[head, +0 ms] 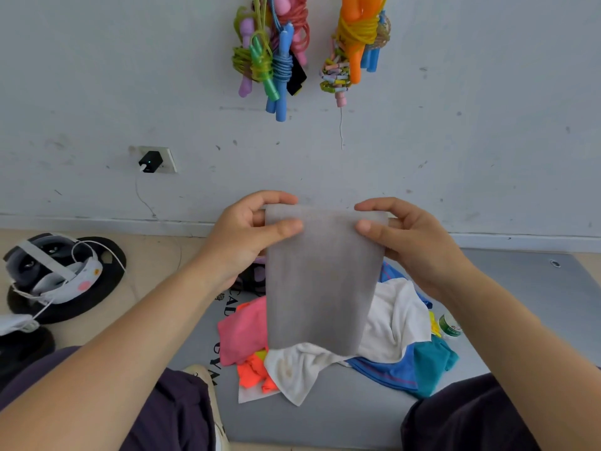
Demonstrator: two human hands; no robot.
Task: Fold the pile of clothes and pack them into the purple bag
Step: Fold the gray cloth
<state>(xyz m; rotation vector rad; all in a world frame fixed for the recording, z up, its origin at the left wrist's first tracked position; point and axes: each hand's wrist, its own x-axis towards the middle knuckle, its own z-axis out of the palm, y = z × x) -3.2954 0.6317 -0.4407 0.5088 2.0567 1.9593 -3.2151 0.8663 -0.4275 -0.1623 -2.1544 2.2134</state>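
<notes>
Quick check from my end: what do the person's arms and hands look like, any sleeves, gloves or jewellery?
Both forearms are bare up to the frame edge, with no sleeves in view. The left hand and right hand wear no gloves, and no rings, watch or bracelets show. Nails are short and unpainted.

Both hands raised, fingers point(283, 227) pinching.
</notes>
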